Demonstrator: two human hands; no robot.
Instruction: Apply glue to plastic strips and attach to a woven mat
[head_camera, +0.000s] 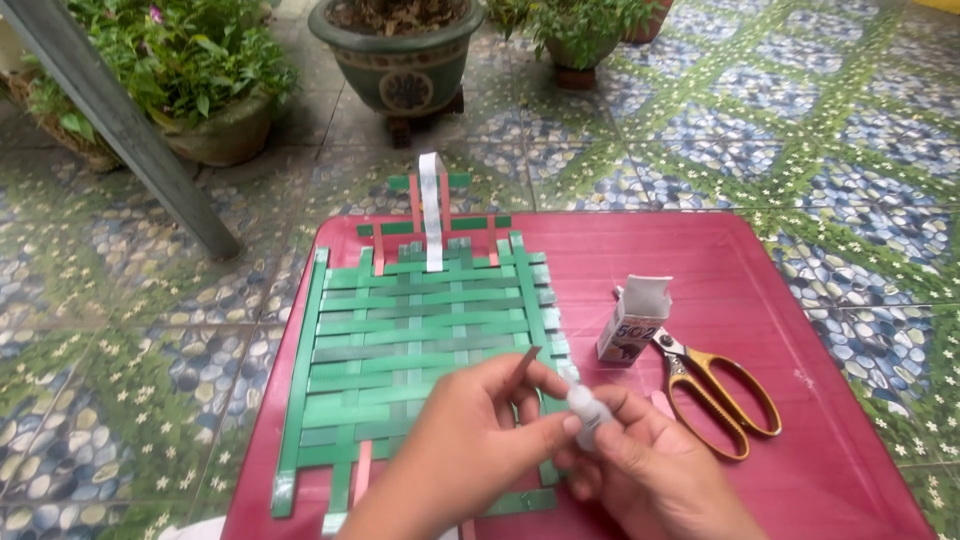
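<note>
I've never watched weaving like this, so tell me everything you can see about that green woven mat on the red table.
The green woven mat is a flat, roughly square lattice of glossy green strips, plastic-looking, crossed over and under. A few pinkish strips run through it, and one white strip stands up at its far edge. Loose strip ends stick out on all sides. It lies flat on the left part of the red table; the left hand hovers over its near right corner, whether touching is unclear.

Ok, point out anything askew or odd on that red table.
The woven green mat has one white strip sticking out past its far edge, unwoven. The small box stands with its flap open. Nothing spilled.
</note>
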